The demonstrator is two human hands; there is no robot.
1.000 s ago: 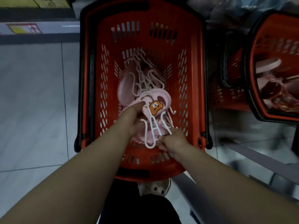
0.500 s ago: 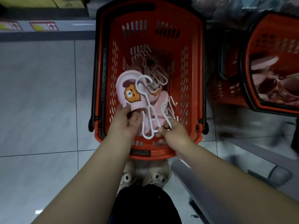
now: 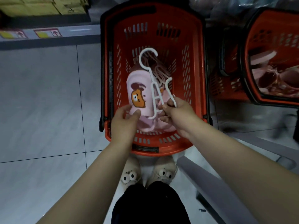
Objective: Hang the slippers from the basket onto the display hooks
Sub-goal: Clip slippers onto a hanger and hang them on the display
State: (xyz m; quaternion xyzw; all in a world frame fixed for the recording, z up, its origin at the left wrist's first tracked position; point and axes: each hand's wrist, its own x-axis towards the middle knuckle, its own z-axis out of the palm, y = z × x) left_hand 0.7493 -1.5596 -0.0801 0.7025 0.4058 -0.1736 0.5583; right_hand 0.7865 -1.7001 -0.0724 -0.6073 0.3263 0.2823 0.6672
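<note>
Holds a pink slipper point(image 3: 137, 88) above the near half of the red basket point(image 3: 198, 65): soft pink, a brown bear face on the upper, lying lengthwise against a white plastic hanger point(image 3: 152, 88). Points the hanger's round hook towards the basket's far end, with the prongs trailing back to the near side. Possibly threaded onto one prong, though hard to tell in the dim light. Grips the slipper's near end with the left hand point(image 3: 124, 123), thumb and fingers curled round it. Pinches the hanger's lower prongs with the right hand point(image 3: 177, 113), fingers bent tight on the plastic. Below, a heap of slippers point(image 3: 150, 126) in the basket bottom. Alongside on the grey floor point(image 3: 48, 110), to the right, a second basket point(image 3: 275, 21).
</note>
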